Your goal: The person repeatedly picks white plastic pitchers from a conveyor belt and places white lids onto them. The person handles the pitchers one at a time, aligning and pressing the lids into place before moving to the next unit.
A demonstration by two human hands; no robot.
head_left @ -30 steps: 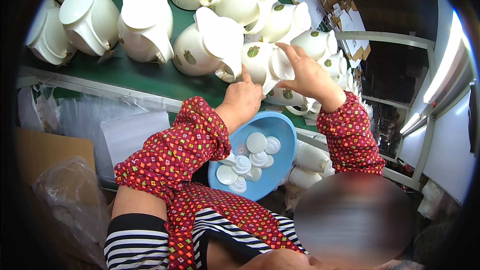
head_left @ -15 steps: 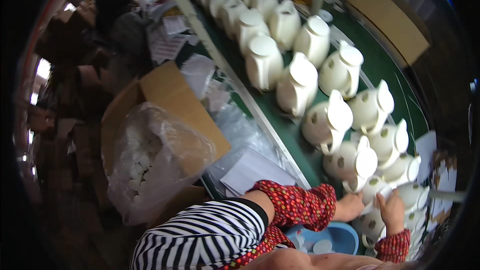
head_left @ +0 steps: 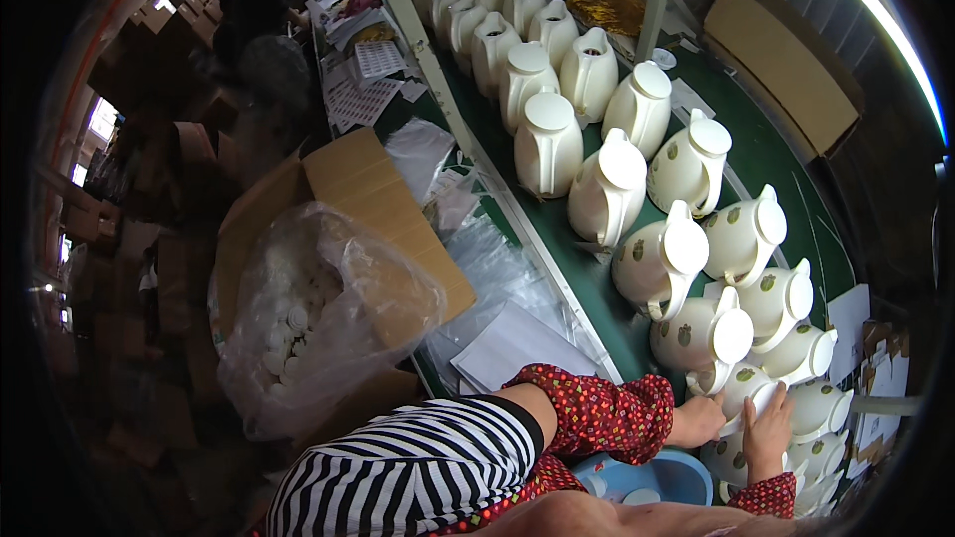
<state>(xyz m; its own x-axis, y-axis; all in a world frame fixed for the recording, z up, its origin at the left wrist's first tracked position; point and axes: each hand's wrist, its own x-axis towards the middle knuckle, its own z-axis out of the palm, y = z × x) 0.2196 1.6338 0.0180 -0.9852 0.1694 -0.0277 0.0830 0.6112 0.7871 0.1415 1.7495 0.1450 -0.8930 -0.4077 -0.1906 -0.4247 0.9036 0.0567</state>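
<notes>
A cream jug (head_left: 740,384) with a small printed motif lies between my two hands, its round white lid turned towards the lower right. My left hand (head_left: 699,421) is closed at the jug's left side, by the handle; its fingertips are partly hidden. My right hand (head_left: 767,435) grips the lid side, thumb and fingers against the rim. Just beyond, another jug (head_left: 696,338) with the same motif stands close to the held one. More jugs (head_left: 820,408) crowd to the right of my right hand.
Rows of cream jugs (head_left: 549,144) run up the green bench (head_left: 597,283). Beneath my forearms sits a blue basin (head_left: 676,472) with white lids. On the left, an open carton (head_left: 383,209) holds a plastic bag of white parts. White paper sheets (head_left: 517,348) lie beside the bench's metal rail.
The view has shifted slightly, so the jugs sit lower in the picture. My right hand's fingers have straightened up along the lid; my left hand stays at the same jug.
</notes>
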